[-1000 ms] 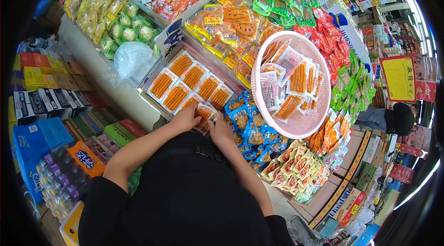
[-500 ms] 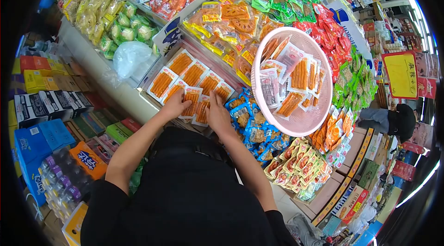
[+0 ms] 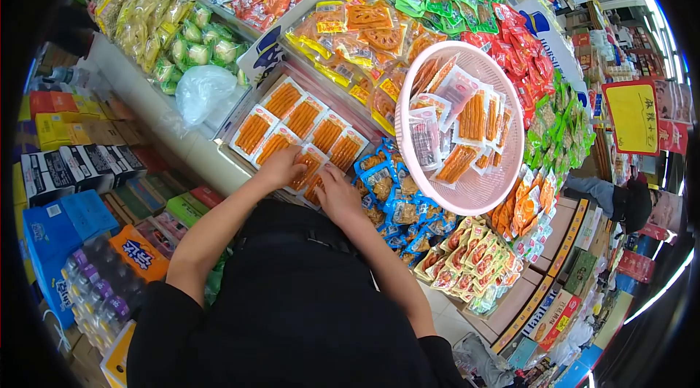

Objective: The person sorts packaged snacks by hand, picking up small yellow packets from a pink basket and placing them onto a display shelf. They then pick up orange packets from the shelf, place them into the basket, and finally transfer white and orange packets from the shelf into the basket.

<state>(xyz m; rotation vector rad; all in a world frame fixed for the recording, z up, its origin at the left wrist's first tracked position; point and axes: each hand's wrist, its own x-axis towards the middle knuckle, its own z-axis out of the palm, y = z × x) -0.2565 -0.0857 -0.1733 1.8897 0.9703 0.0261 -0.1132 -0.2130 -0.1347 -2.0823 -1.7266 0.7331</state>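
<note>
Clear packets of orange-brown snack sticks (image 3: 328, 133) lie in two rows in a tray (image 3: 240, 109) in front of me. My left hand (image 3: 281, 168) is at the near row, its bent fingers gripping the edge of a snack-stick packet (image 3: 308, 164). Beside it, my right hand (image 3: 340, 197) has its thumb and fingers on the nearest packet (image 3: 313, 189), which is partly hidden between the hands. To the right, a pink plastic basket (image 3: 503, 187) holds more packets of sticks (image 3: 472, 117) and a few darker ones.
Blue snack packets (image 3: 401, 209) lie just right of my right hand. A clear plastic bag (image 3: 205, 96) rests left of the tray. Bagged lotus-root slices (image 3: 383, 38) are behind it. Stacked boxes (image 3: 76, 213) stand at the left. A yellow sign (image 3: 631, 118) and a person (image 3: 627, 198) are at the right.
My right hand has moved left and nearer to me, off the far row's end packet. The two near-row packets between my hands have shifted slightly. The basket stays in place.
</note>
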